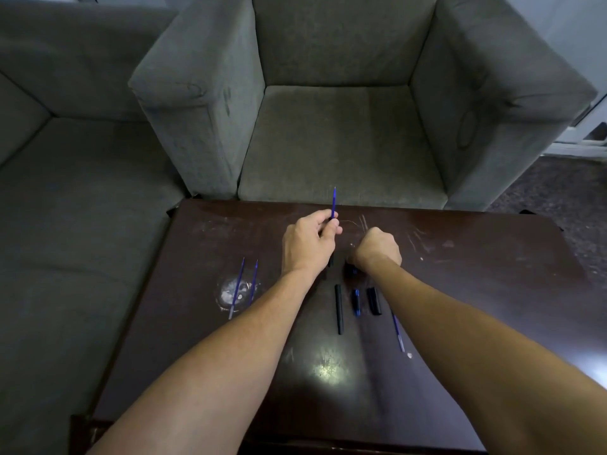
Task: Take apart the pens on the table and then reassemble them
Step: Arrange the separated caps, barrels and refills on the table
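My left hand (308, 239) pinches a blue ink refill (333, 205) that points up and away; a black piece shows just below that hand. My right hand (377, 249) is closed in a fist over a dark pen part (350, 269), mostly hidden. On the dark wooden table (476, 290) lie two blue refills (244, 285) at the left. Between my forearms lie a long black barrel (339, 308), a short blue-black piece (356, 302) and a black cap (374, 300). Another blue refill (397, 330) lies beside my right forearm.
A grey armchair (338, 139) stands right behind the table's far edge, and a grey sofa (65, 192) runs along the left. A white stain marks the table under the two left refills. Dark carpet shows at the right.
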